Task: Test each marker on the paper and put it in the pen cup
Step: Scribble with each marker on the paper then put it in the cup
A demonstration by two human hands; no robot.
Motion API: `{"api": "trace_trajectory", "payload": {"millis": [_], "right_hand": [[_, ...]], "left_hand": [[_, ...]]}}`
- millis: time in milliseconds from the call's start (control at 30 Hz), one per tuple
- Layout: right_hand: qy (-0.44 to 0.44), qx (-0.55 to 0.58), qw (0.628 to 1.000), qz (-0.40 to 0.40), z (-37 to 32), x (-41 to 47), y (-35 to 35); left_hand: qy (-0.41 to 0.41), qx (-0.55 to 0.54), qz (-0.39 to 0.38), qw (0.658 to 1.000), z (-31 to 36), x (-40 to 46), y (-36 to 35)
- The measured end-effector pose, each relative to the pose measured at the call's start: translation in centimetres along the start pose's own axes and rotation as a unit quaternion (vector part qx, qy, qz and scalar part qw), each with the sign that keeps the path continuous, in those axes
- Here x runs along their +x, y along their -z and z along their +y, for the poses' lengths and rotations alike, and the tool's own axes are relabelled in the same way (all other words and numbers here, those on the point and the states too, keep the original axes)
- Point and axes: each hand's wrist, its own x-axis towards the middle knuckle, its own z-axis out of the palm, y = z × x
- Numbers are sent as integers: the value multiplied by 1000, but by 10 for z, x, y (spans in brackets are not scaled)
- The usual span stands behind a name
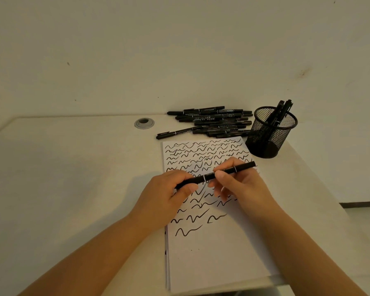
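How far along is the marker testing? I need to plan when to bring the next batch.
Done: the paper carries many rows of squiggles over its upper part, and a few markers stand in the mesh pen cup. In hand: the left hand and right hand both grip one black marker above the sheet. Left: a pile of markers lies behind the paper, clearly more than are in the cup.

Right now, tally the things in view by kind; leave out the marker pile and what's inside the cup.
held marker: 1
pen cup: 1
paper: 1
desk grommet: 1
Total: 4
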Motion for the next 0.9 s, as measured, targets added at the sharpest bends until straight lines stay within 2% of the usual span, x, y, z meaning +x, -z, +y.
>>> {"api": "trace_trajectory", "payload": {"millis": [133, 533, 767, 900], "right_hand": [[5, 28, 999, -18, 0, 1, -1], [24, 41, 996, -80, -1, 2, -2], [19, 49, 996, -71, -2, 1, -3], [14, -12, 1000, -14, -1, 2, -6]], "left_hand": [[4, -12, 22, 1000, 5, -1, -1], [64, -109, -39, 991, 12, -2, 5], [78, -129, -45, 988, 12, -2, 4], [78, -105, -22, 991, 12, 1, 0]]}}
